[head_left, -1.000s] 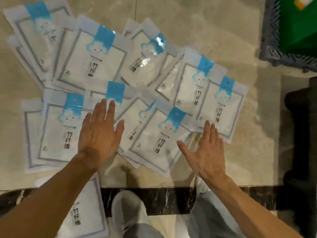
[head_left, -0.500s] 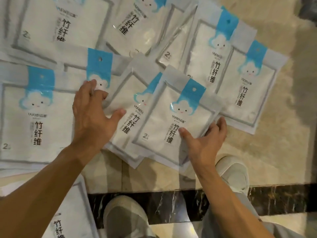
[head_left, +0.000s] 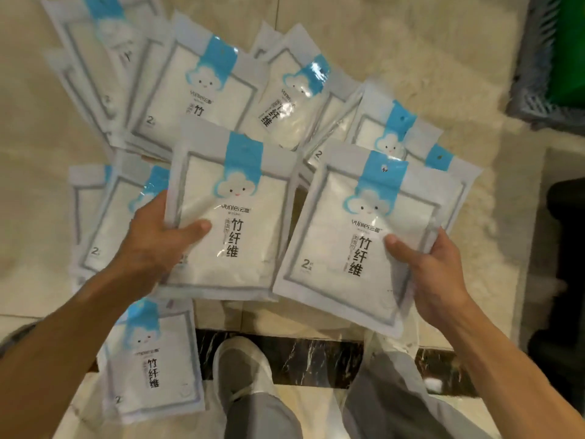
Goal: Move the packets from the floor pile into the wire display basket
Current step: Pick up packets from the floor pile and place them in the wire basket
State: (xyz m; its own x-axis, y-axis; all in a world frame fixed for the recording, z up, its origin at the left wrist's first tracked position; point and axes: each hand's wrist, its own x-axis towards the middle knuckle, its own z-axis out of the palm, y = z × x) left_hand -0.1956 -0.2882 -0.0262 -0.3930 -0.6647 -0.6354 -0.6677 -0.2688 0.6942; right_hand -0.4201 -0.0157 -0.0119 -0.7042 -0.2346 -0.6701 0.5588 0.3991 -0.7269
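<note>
Beige tiled floor (head_left: pixel 411 42) underneath everything, crossed near the feet by a dark marble strip (head_left: pixel 316 359). Floor pile (head_left: pixel 196 99) of white packets with blue cloud labels fanned out beyond both grips, many overlapping, most not yet touched. At the far upper right, well away from the right grip, a grey lattice-sided basket (head_left: pixel 531 90) with something green inside; possibly the display basket, though too little visible to be sure, and no packets seen in it.

Nearer, two packets lifted clear of the pile. Left-hand packet (head_left: pixel 234 217) pinched at its left edge: left hand (head_left: pixel 155 239) with thumb curled over the front, fingers hidden behind. Right-hand packet (head_left: pixel 364 236) clamped at its right edge: right hand (head_left: pixel 433 274) with thumb on the front, fingers wrapped round the back. More than one packet maybe stacked in that right grip; edges too blurred to count.

One stray packet (head_left: pixel 152 359) below the left forearm, beside a pale shoe (head_left: pixel 243 375).

Judging by this: task at an early stage, first pick-up made, carry to the basket not yet done, bulk of the pile left.
</note>
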